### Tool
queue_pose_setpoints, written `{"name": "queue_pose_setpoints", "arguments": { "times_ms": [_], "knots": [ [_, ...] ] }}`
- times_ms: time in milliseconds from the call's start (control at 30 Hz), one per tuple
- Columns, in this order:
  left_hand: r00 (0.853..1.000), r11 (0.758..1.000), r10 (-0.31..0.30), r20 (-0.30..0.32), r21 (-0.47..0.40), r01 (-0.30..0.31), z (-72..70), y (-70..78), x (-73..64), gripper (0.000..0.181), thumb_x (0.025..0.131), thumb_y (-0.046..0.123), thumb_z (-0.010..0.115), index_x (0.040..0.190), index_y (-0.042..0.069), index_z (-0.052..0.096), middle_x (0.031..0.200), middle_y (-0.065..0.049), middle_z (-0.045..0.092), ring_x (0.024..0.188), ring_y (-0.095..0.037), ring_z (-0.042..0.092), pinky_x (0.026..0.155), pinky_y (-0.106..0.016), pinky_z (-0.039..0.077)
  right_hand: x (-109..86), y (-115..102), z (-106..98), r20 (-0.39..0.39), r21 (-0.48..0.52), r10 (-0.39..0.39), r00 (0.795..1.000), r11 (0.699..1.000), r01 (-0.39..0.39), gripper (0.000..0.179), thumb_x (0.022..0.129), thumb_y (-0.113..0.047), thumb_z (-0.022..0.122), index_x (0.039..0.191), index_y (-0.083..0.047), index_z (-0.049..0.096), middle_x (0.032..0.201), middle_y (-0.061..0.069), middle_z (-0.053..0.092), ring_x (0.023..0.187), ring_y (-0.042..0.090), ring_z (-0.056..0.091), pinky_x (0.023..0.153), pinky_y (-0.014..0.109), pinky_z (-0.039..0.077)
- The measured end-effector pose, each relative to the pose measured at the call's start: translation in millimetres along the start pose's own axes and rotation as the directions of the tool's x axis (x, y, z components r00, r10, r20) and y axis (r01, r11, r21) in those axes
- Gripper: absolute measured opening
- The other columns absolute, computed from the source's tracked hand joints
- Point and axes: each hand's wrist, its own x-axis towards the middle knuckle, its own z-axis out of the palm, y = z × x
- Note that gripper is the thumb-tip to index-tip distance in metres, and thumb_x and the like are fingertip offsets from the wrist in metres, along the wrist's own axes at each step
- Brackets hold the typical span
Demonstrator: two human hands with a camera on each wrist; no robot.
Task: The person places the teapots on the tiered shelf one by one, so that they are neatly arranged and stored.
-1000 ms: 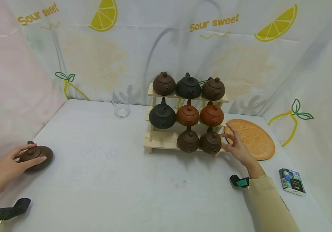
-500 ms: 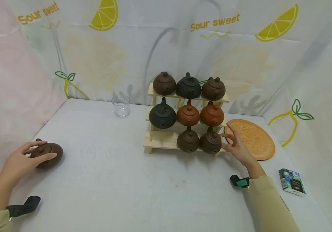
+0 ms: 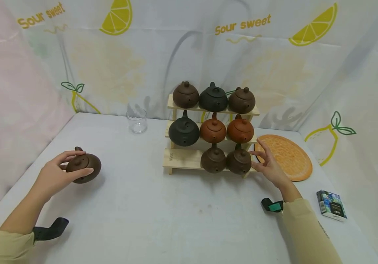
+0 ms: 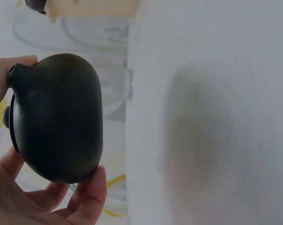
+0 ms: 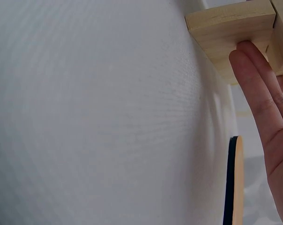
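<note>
In the head view my left hand (image 3: 55,173) grips a small brown clay teapot (image 3: 91,165), thumb on the near side and fingers on the far side. The left wrist view shows that teapot (image 4: 62,117) dark and lifted clear of the table, its shadow apart below. At the right end of a three-tier wooden stand (image 3: 183,158), my right hand (image 3: 271,168) touches the wood with fairly straight fingers. Those fingers (image 5: 261,93) reach under a shelf end in the right wrist view. Beside them stands a brown teapot (image 3: 239,162) on the lowest tier, next to another brown teapot (image 3: 213,160).
Black (image 3: 184,132) and orange-red teapots (image 3: 213,131) fill the middle tier; brown and black teapots (image 3: 213,99) stand on top. The lowest tier's left part is bare. A glass cup (image 3: 137,123) stands back left. A round orange mat (image 3: 284,157) and small box (image 3: 332,205) lie right.
My left hand has carried the brown teapot to the right and slightly away from me, up off the table's left side. My right hand stays at the stand's right end.
</note>
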Motion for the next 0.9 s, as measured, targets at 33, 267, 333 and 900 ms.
{"name": "queue_pose_setpoints", "arguments": {
  "times_ms": [33,267,333,900],
  "knots": [
    [1.000,1.000,0.012,0.006,-0.003,-0.012,2.5,5.3,0.6,0.065,0.080,0.042,0.072,0.131,0.012,0.046,0.134,-0.024,0.040,0.105,-0.039,0.044,0.062,-0.032,0.043,-0.1,-0.1,0.0,0.000,-0.001,-0.001,1.000,1.000,0.001,0.082,0.091,0.011,0.048,0.150,-0.025,0.004,0.121,0.002,0.042,0.092,0.006,0.059,0.077,0.019,0.048],
    [0.995,0.995,0.098,0.031,-0.018,-0.098,21.8,40.8,4.5,0.064,0.076,0.041,0.075,0.128,0.012,0.051,0.131,-0.019,0.045,0.109,-0.042,0.044,0.068,-0.037,0.044,0.4,-0.4,0.1,0.003,0.006,-0.005,1.000,1.000,0.005,0.081,0.091,0.011,0.049,0.150,-0.023,0.004,0.121,0.004,0.042,0.092,0.007,0.059,0.077,0.019,0.048],
    [0.992,0.993,0.121,0.043,-0.023,-0.120,27.9,49.8,6.2,0.064,0.076,0.041,0.076,0.128,0.013,0.052,0.129,-0.019,0.046,0.109,-0.041,0.045,0.069,-0.038,0.044,0.7,0.1,-0.1,0.003,0.007,-0.005,1.000,1.000,0.005,0.081,0.091,0.011,0.049,0.150,-0.023,0.004,0.122,0.004,0.042,0.092,0.007,0.059,0.077,0.019,0.048],
    [0.965,0.969,0.232,0.126,-0.116,-0.218,74.0,100.2,17.9,0.056,0.071,0.037,0.080,0.120,0.020,0.059,0.121,-0.011,0.055,0.107,-0.033,0.048,0.070,-0.037,0.046,1.0,0.7,0.4,-0.005,-0.006,0.004,1.000,1.000,-0.004,0.082,0.091,0.011,0.049,0.150,-0.023,0.004,0.122,0.005,0.042,0.091,0.006,0.059,0.077,0.019,0.048]
  ]
}}
